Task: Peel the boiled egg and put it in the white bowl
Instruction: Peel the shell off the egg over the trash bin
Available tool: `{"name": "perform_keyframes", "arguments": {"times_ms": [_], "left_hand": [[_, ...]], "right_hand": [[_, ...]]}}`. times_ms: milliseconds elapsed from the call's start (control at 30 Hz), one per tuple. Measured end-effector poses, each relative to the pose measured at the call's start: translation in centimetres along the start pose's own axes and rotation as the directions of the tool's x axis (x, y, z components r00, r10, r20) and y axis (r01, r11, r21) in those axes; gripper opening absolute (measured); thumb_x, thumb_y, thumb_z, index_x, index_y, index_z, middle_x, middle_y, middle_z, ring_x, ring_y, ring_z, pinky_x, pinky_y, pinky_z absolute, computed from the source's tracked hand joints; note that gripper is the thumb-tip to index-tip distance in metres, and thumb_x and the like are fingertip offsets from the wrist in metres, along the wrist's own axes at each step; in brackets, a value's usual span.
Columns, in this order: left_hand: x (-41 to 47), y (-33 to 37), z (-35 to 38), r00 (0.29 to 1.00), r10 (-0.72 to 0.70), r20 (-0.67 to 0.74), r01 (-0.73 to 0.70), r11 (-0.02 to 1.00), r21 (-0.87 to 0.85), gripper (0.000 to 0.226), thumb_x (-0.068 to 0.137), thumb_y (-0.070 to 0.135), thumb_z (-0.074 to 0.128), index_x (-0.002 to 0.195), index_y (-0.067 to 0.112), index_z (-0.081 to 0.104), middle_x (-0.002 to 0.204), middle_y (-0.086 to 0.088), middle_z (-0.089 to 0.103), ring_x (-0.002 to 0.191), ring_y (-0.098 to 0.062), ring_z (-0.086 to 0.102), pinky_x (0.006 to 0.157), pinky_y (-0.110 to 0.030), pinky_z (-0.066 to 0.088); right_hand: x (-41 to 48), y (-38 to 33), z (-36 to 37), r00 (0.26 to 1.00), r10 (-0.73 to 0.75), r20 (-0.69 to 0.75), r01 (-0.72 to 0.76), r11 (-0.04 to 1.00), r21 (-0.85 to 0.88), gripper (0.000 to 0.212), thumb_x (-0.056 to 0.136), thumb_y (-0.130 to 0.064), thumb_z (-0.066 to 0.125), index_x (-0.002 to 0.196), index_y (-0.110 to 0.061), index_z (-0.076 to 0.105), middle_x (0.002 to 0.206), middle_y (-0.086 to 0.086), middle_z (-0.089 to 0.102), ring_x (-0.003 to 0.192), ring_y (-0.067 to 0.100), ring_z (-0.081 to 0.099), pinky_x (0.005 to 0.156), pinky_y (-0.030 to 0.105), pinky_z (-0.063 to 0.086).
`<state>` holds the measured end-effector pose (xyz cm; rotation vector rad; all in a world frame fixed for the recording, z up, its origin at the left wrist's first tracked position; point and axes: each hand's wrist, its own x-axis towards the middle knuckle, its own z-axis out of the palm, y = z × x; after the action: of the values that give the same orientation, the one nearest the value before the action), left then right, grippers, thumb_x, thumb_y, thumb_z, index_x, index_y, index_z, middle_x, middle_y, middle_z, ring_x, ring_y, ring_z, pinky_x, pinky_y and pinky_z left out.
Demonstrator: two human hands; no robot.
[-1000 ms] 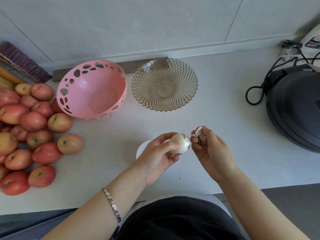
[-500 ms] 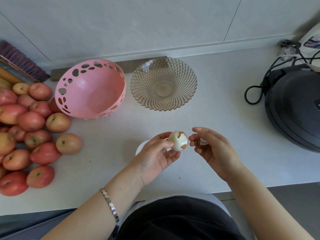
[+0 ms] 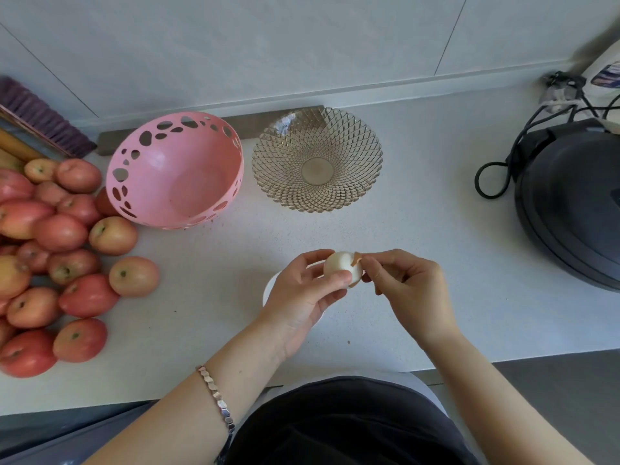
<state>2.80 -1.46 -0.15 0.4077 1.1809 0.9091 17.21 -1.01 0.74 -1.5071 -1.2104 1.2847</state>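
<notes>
A boiled egg (image 3: pixel 340 266), mostly white with brown bits of shell still on its right side, is held above the counter between the thumb and fingers of my left hand (image 3: pixel 303 297). My right hand (image 3: pixel 407 288) touches the egg from the right, its thumb and forefinger pinching a brown flake of shell (image 3: pixel 356 258) at the top. The white bowl (image 3: pixel 270 287) sits on the counter under my left hand; only a sliver of its left rim shows.
A pink perforated bowl (image 3: pixel 174 169) and a clear patterned glass bowl (image 3: pixel 317 159) stand at the back. Several red apples (image 3: pixel 60 256) are piled at the left. A dark round appliance (image 3: pixel 573 203) with black cables fills the right side. The counter's front edge is near my body.
My left hand has turned the egg, so more bare white shows. My right hand came back from a small gap to the egg and now pinches a shell flake at its top.
</notes>
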Motion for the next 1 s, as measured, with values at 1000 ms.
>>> {"name": "perform_keyframes", "arguments": {"times_ms": [1000], "left_hand": [[-0.7,1.3,2.0,0.958,-0.284,-0.043,0.258,0.917,-0.304,0.013,0.081,0.010,0.063,0.091,0.003,0.067,0.072,-0.011,0.071,0.060,-0.017,0.071,0.063,-0.026,0.060]], "right_hand": [[0.5,0.5,0.6,0.997,-0.081,-0.001,0.080,0.995,-0.063,0.017,0.074,-0.013,0.070,0.081,-0.029,0.069,0.080,0.000,0.063,0.072,0.003,0.056,0.062,0.008,0.045]]}}
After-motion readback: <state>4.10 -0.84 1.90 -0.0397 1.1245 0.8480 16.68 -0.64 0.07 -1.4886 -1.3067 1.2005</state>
